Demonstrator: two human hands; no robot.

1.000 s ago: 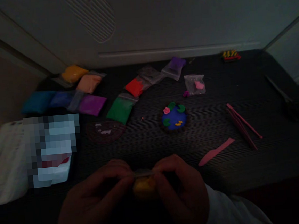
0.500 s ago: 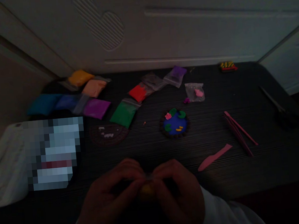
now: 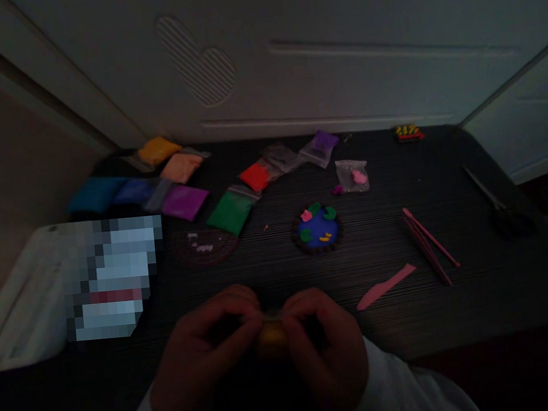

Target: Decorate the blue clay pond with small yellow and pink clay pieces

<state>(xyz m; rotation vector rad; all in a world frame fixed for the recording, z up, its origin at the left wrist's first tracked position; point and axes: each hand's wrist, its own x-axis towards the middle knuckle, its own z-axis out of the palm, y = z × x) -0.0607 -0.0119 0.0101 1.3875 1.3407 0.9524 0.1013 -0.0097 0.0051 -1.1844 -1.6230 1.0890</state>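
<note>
Black tabletop (image 3: 280, 272) lies across my remote feed, and at its near side I observe the left hand (image 3: 205, 355) and the right hand (image 3: 329, 348), nearer than the round blue pond model (image 3: 317, 229), each pinching, thumb against forefinger, one end of the top edge of the yellow packet (image 3: 273, 340) between them.

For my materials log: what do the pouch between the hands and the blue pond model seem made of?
The pouch: probably thin plastic film, translucent at its upper edge; gloss too dark to judge. The pond model: likely matte modelling clay, judging by rounded, shineless pieces.
</note>
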